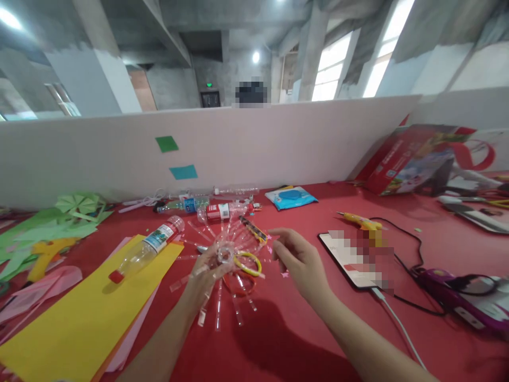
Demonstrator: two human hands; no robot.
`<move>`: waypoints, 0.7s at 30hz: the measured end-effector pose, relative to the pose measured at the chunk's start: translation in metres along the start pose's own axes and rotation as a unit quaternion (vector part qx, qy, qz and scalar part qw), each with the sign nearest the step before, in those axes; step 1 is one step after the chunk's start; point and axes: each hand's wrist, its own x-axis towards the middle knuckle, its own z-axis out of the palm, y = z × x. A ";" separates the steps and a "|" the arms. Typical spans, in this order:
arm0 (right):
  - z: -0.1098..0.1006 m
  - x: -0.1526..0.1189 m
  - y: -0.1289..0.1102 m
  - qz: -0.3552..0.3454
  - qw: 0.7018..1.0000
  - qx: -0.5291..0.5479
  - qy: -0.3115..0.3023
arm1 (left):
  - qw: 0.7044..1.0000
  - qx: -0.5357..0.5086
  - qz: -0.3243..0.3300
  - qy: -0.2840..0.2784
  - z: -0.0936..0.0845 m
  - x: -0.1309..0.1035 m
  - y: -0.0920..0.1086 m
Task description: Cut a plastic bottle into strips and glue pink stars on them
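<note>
My left hand [203, 273] is closed around the neck area of a cut clear plastic bottle [225, 255]. The bottle's wall is split into several thin strips that fan out like spokes, with the round neck ring at the centre. My right hand [297, 261] hovers to the right of the strips, index finger stretched out and the other fingers bent, with nothing visible in it. Behind the strips lie scissors with yellow and red handles [254, 264], partly covered. A yellow-black utility knife [254, 230] lies just beyond, and small pink star shapes [284, 275] are near my right hand.
Yellow paper [79, 323] lies at left under a red-capped bottle [149, 249], beside a yellow glue gun [50, 252] and green paper [24, 233]. More bottles [225, 211] and a blue wipes pack [293, 197] are behind. At right are a phone [345, 260], another glue gun [363, 223] and a purple power strip [457, 300].
</note>
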 end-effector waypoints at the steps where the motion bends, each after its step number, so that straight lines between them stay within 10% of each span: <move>1: 0.001 0.002 -0.002 0.007 1.000 -0.009 -0.016 | 1.000 -0.002 -0.001 0.001 0.000 0.001 0.003; 13: 0.022 0.005 -0.009 -0.135 0.988 -0.069 -0.003 | 0.994 -0.110 -0.002 0.009 -0.014 0.004 0.008; 21: 0.040 0.028 -0.002 -0.047 0.998 -0.001 -0.043 | 0.980 -0.188 -0.056 0.029 -0.016 0.001 -0.003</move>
